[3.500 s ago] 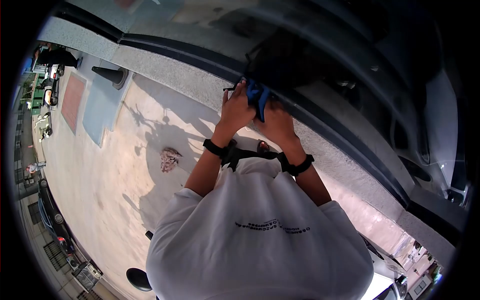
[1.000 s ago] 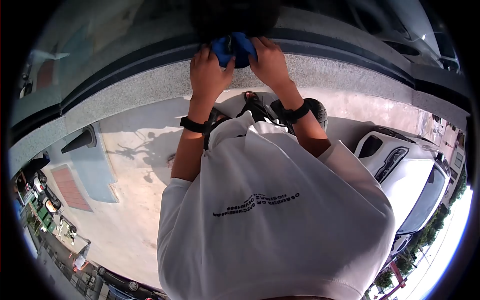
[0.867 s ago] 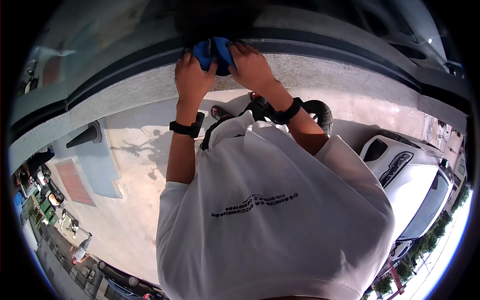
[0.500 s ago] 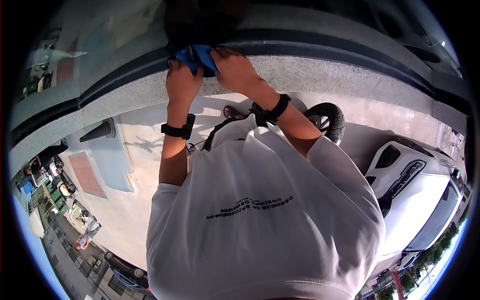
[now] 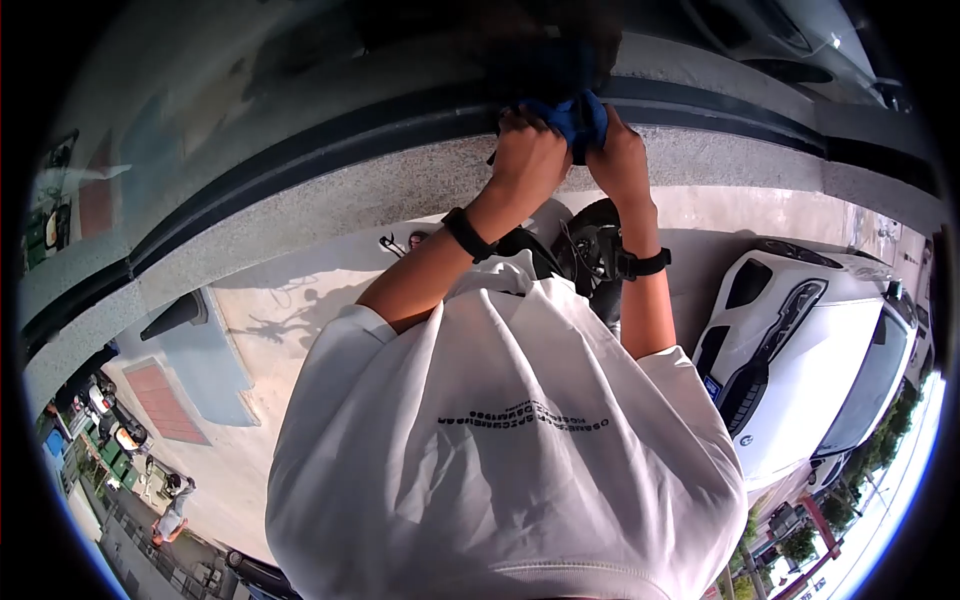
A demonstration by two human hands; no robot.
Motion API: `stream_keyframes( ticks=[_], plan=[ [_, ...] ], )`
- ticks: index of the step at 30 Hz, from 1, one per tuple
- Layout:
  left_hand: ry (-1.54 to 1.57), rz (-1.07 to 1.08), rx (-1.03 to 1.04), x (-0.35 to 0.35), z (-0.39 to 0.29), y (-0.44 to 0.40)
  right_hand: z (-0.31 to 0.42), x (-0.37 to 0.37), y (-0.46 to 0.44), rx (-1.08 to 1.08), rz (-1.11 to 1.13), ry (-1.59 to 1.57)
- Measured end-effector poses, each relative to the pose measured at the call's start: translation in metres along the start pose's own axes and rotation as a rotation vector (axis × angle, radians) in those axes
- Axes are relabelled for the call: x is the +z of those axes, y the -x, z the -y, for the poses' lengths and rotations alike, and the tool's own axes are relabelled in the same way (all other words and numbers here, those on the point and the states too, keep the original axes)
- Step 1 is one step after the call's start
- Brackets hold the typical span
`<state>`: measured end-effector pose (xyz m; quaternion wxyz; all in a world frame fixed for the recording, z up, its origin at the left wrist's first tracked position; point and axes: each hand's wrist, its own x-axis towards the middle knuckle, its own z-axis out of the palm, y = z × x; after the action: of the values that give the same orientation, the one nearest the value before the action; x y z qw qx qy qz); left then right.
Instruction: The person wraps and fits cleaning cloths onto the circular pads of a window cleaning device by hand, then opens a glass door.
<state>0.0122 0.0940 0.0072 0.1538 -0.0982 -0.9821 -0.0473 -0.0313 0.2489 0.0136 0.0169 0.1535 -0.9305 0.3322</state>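
Note:
A bunched blue cloth [image 5: 578, 122] is held between my two hands, against the dark frame at the foot of a glass pane. My left hand [image 5: 530, 158] has its fingers curled around the cloth's left side. On the right side, my right hand [image 5: 620, 158] grips it too, thumb and fingers closed. Part of the cloth is hidden behind the knuckles. Just beneath the hands runs a speckled stone ledge [image 5: 380, 175]. The dark glass [image 5: 300, 70] beyond mirrors the blue cloth and the surroundings.
A white car [image 5: 800, 370] is parked at the right. Below the ledge, close to my body, stands a two-wheeler with a black wheel [image 5: 598, 215]. A dark cone-like object [image 5: 175, 315] lies to the left. Farther off are parked motorbikes [image 5: 115, 410] and a person [image 5: 172, 520].
Both hands have moved right along the frame, carrying the blue cloth with them. My body and the view have shifted, and the hands have drawn closer together.

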Motion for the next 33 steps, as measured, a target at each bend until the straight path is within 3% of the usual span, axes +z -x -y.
stream_keyframes(
  ticks=[2, 6, 7, 10, 11, 14, 18, 20, 33],
  plan=[
    [-0.02, -0.128, 0.086, 0.006, -0.018, -0.012, -0.011, -0.018, -0.006, 0.056, 0.005, 0.018],
    [0.215, 0.148, 0.067, 0.003, -0.022, -0.018, -0.009, -0.025, -0.016, 0.078, 0.045, 0.208],
    [0.238, 0.139, 0.032, 0.0, -0.016, -0.014, -0.001, -0.024, -0.017, 0.071, 0.064, 0.273],
    [0.346, -0.167, 0.046, 0.005, 0.014, 0.007, 0.018, -0.011, -0.02, 0.017, 0.147, 0.407],
    [0.359, -0.045, 0.015, 0.005, 0.022, 0.018, 0.025, -0.003, -0.019, -0.009, 0.182, 0.425],
    [0.353, -0.065, -0.03, -0.007, 0.053, 0.045, 0.069, 0.017, -0.015, -0.076, 0.243, 0.483],
    [0.358, -0.005, -0.161, -0.029, 0.107, 0.09, 0.126, 0.061, -0.005, -0.177, 0.332, 0.444],
    [0.356, 0.035, -0.251, -0.046, 0.138, 0.113, 0.153, 0.089, 0.005, -0.342, 0.272, 0.433],
    [0.212, 0.037, -0.885, -0.101, 0.32, 0.241, 0.318, 0.257, 0.037, -0.794, 0.298, 0.353]
  ],
)
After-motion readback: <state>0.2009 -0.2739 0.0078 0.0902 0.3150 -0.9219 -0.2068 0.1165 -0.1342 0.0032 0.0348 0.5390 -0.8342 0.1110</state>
